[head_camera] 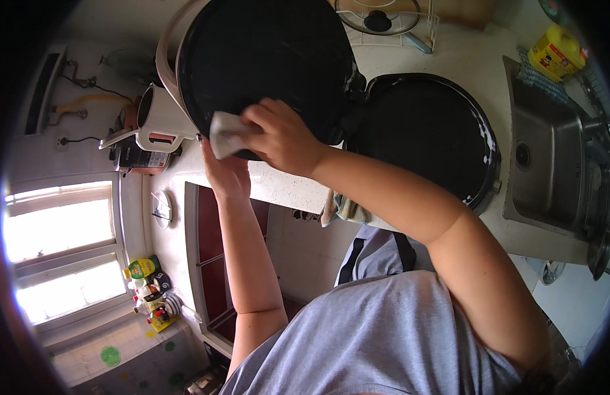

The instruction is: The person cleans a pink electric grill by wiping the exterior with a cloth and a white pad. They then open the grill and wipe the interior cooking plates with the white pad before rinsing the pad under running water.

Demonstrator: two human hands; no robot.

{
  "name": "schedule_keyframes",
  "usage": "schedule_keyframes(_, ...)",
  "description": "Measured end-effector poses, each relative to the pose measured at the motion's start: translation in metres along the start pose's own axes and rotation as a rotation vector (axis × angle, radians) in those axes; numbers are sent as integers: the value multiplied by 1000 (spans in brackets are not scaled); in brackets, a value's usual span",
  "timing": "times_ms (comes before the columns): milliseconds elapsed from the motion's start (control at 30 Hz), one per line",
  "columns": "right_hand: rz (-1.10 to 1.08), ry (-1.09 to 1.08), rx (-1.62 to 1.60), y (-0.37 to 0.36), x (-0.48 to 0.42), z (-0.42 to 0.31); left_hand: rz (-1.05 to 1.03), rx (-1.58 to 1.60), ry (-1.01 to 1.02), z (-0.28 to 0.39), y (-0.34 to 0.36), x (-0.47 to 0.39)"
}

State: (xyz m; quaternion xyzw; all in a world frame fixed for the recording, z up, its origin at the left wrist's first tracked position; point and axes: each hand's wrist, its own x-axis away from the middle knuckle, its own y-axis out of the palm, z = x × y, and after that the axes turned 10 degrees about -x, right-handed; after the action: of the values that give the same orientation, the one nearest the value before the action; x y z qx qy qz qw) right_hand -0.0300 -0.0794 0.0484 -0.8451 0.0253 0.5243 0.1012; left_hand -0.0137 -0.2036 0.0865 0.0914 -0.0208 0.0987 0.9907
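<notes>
An electric griddle with two round black plates lies opened on the counter. My right hand (280,136) presses a whitish sponge or folded cloth (227,132) against the near edge of the raised plate (270,54). Below it, my left hand (227,170) holds the rim of that raised lid, its fingers partly hidden behind the edge. The other plate (413,128) rests flat to the right, partly covered by my right forearm. White suds (485,133) cling along its right rim. A hinge (355,86) joins both halves.
At right is a stainless steel sink (544,168), with a yellow detergent jug (556,53) behind it. A wire rack (384,38) holds a glass lid (378,20). Left stand a white jug-like container (159,116) and an appliance (142,155). Cloths (347,210) hang over the counter's front edge.
</notes>
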Motion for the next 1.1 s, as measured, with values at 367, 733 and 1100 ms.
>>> schedule_keyframes(367,259,32,31,-8,-48,38,112,-271,407,-30,7,-7)
schedule_keyframes(733,287,63,62,-28,-63,58,130,-397,376,-28,-7,-6)
schedule_keyframes(1100,297,5,53,-36,-76,83,-26,-398,265,5,-1,-8)
